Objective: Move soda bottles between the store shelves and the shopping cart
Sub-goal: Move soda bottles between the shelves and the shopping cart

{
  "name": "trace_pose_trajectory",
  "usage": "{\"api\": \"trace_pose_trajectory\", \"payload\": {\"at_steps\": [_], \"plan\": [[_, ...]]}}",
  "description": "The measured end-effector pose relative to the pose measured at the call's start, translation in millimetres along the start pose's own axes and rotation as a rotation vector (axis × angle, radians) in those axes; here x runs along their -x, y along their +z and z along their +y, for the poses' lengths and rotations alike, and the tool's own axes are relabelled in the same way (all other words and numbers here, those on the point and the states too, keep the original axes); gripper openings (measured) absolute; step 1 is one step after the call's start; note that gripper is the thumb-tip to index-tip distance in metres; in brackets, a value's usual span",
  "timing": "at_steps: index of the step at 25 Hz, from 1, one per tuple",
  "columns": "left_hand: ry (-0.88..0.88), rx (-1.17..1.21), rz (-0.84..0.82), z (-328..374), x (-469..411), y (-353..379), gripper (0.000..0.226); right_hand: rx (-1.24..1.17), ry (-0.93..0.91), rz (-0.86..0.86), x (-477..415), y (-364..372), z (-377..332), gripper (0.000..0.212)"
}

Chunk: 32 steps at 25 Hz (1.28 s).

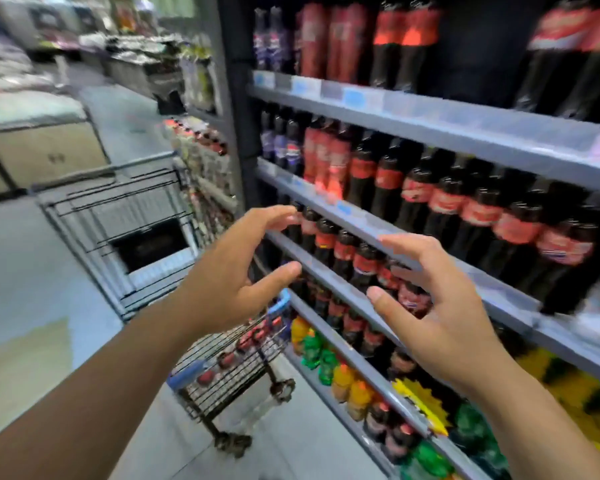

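Observation:
Dark cola bottles with red labels (343,251) stand in rows on grey store shelves (430,258) at the right. My left hand (236,271) and my right hand (430,306) are both raised in front of the third shelf, fingers spread, holding nothing. A wire shopping cart (232,372) with a blue handle stands below my left hand; several red-capped bottles lie in it. The picture is blurred by motion.
A second, grey cart (118,216) stands further down the aisle at the left. Orange, green and yellow drinks (329,362) fill the lowest shelf. Large cola bottles (406,46) fill the top shelf. Cardboard boxes and displays line the far left.

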State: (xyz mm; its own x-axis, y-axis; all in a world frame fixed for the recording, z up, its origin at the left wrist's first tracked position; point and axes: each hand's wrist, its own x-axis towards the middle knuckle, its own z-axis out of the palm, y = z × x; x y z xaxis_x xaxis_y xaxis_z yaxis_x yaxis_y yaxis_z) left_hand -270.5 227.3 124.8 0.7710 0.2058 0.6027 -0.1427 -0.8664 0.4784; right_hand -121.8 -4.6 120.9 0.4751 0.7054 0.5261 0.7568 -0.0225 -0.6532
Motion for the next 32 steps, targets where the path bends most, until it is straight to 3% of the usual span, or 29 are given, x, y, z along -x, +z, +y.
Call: {"api": "trace_pose_trajectory", "payload": {"at_steps": [9, 16, 20, 22, 28, 32], "plan": [[-0.220, -0.196, -0.106, -188, 16, -36, 0.055, -0.172, 0.124, -0.097, -84, 182, 76, 0.060], [-0.297, -0.170, -0.230, -320, -4, -44, 0.058, -0.330, 0.434, 0.026, -114, 299, 114, 0.060], [-0.333, -0.086, -0.324, -382, -16, -11, 0.059, -0.216, 0.395, 0.097, -130, 336, 136, 0.063], [-0.321, -0.058, -0.389, -409, -18, 13, 0.060, -0.154, 0.427, 0.146, -132, 352, 146, 0.064], [-0.048, 0.104, -0.530, -481, -14, 75, 0.050, -0.126, 0.666, 0.428, -126, 415, 144, 0.048], [-0.039, 0.135, -0.727, -511, 1, 137, 0.045, -0.057, 0.773, 0.644, -111, 453, 134, 0.046]]}}
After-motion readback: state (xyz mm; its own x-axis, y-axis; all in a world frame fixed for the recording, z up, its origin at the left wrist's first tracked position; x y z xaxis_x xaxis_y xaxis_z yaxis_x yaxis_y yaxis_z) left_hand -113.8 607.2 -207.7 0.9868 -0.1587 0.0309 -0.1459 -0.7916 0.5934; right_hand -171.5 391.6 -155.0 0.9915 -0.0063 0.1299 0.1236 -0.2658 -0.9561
